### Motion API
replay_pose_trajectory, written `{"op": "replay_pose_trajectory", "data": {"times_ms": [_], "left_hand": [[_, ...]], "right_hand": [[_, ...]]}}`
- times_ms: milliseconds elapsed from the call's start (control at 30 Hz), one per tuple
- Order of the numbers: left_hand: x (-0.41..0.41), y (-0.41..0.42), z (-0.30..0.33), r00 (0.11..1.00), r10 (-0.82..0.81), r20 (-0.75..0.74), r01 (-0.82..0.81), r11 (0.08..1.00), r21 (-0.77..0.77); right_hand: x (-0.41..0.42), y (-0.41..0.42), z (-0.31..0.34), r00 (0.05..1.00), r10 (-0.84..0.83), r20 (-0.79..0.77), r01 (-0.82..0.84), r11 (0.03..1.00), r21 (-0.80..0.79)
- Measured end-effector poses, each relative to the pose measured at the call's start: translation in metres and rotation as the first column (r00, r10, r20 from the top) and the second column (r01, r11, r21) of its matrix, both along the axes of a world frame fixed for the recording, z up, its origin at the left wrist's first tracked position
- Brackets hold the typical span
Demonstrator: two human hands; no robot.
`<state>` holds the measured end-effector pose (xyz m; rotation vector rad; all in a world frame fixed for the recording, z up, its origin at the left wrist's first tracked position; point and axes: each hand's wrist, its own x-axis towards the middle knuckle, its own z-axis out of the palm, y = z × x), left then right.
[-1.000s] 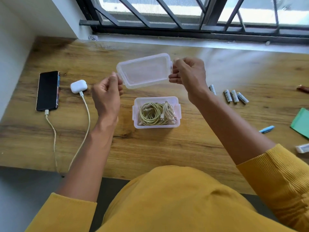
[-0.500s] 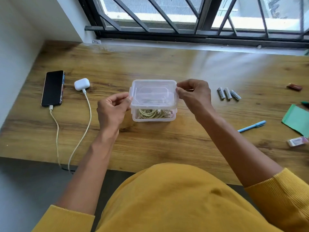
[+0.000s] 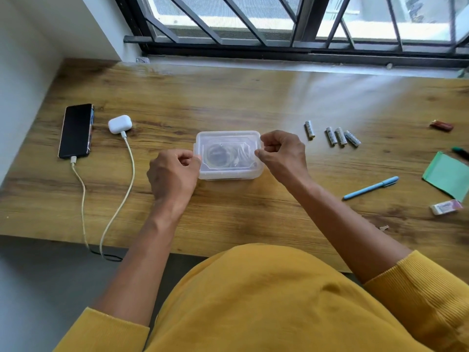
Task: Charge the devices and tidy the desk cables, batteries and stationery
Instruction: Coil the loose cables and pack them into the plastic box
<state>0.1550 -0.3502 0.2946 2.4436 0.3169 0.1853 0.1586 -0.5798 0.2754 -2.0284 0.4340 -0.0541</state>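
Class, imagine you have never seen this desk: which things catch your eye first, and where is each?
At the desk's centre, the left hand and right hand grip the ends of a clear lidded box with coiled cables inside. On the left lie a black phone and a white earbud case, both plugged in. Four batteries lie to the right.
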Motion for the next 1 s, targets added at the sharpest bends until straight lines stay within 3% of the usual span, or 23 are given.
{"op": "replay_pose_trajectory", "data": {"times_ms": [133, 300, 533, 733, 1000], "left_hand": [[-0.003, -0.003, 0.001, 0.999, -0.036, -0.003, 0.036, 0.996, 0.076], [0.000, 0.000, -0.002, 0.998, -0.060, 0.006, 0.060, 0.997, 0.050], [0.011, 0.006, -0.008, 0.995, -0.067, -0.077, 0.062, 0.995, -0.073], [0.024, 0.016, -0.011, 0.975, -0.065, -0.211, -0.001, 0.955, -0.295], [0.033, 0.017, -0.007, 0.947, -0.095, -0.306, -0.046, 0.906, -0.422]], "right_hand": [[0.001, 0.001, -0.002, 1.000, 0.012, 0.012, -0.012, 1.000, -0.014], [0.002, -0.003, -0.005, 1.000, 0.011, -0.010, -0.010, 0.999, 0.037], [0.009, -0.008, -0.002, 0.990, 0.027, -0.136, 0.001, 0.979, 0.202], [0.023, -0.010, 0.000, 0.963, 0.051, -0.264, 0.032, 0.953, 0.300], [0.019, -0.016, -0.009, 0.956, 0.087, -0.280, 0.031, 0.920, 0.390]]}}
